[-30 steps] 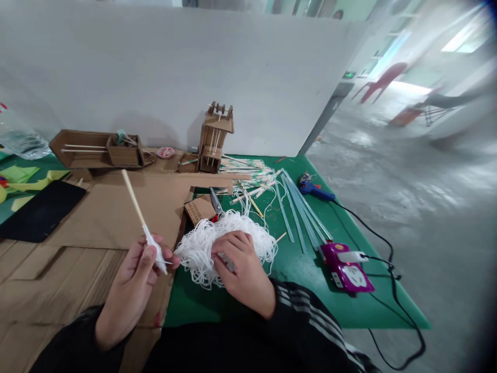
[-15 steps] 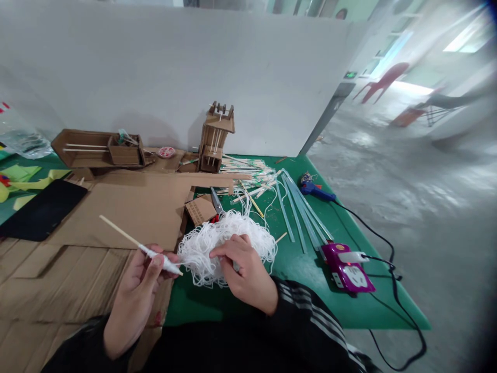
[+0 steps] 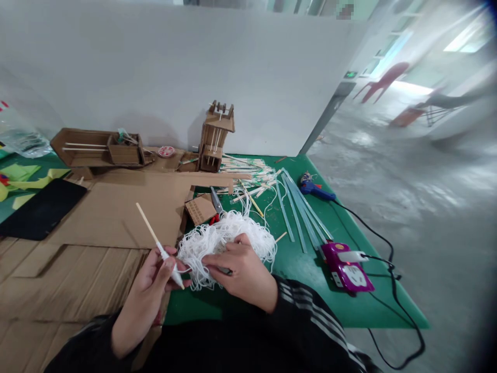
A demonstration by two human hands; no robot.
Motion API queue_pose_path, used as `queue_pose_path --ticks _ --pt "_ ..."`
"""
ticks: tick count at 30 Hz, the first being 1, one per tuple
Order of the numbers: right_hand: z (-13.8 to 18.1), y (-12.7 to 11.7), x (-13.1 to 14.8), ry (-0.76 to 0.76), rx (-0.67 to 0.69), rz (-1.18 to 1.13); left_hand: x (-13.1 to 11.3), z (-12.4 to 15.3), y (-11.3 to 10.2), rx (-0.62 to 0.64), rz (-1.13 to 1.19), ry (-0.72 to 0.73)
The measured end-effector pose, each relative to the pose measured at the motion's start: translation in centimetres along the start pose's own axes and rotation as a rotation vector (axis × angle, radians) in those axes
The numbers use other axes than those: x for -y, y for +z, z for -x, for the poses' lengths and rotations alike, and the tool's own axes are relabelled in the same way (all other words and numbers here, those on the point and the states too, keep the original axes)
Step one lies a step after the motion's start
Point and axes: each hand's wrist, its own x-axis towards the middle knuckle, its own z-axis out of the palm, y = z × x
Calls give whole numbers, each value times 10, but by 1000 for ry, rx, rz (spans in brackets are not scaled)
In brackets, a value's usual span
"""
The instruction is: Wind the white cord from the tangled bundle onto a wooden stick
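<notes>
1. As the left hand (image 3: 155,277) pinches the stick (image 3: 147,221) around its white wrapping (image 3: 176,274), the bare end tilts up and away over the cardboard (image 3: 143,207). A firm thumb there should stop the turns slipping.
2. Over to the right hand (image 3: 243,272): thumb and forefinger drawn close at the near side of the cord heap (image 3: 248,225). Whether they nip a strand, I cannot tell.
3. The wrapped end points down at that heap, right beside it on the green bench (image 3: 202,311). Looks like winding; a short, lightly taut feed would suit it best.
4. Watch those loops! Tugging hard could knot the pile, so better to free slack a little at a time.
5. And the scissors (image 3: 216,199) lie against the heap's far edge; loose loops could snag there.
</notes>
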Motion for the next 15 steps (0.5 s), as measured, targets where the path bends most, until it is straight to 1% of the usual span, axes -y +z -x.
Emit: queue_pose_path --ticks 4,9,12,15 --pt "0 4 4 -6 -14 61 -6 0 6 14 34 -4" --pt "-1 7 8 11 -25 40 -8 -4 12 47 70 -15" --pt "0 6 7 33 -15 18 -8 -5 13 79 136 -28" --pt "1 4 4 43 -3 -5 -11 -3 13 80 163 -29"
